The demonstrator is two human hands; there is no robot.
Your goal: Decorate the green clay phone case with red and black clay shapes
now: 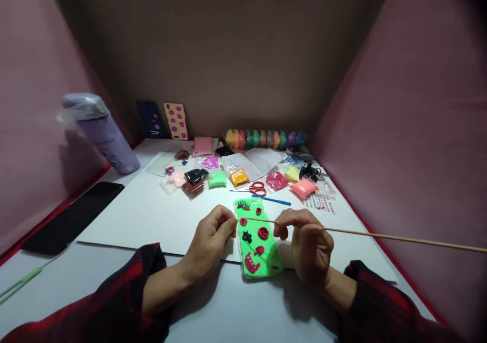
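A clear phone case (274, 255) filled with bright green clay lies in front of me. Small red and black clay shapes sit on the green, among them a black star-like piece (247, 236), a round red piece (263, 233) and a red crown-like piece (251, 263). The thumb and fingers of my left hand (213, 234) are closed at the case's left edge. A long thin wooden stick (365, 233) is pinched in my right hand (310, 239), over the case's right side. Its tip reaches above the case near a small red piece (243, 222).
Beyond the case lie red-handled scissors (258, 189), a blue pen-like tool (272, 200), several clay packets (217, 179) and an open paper sheet (262, 161). A purple bottle (108, 140) and a black phone (76, 216) are at left. Two decorated cases (176, 121) lean at the back.
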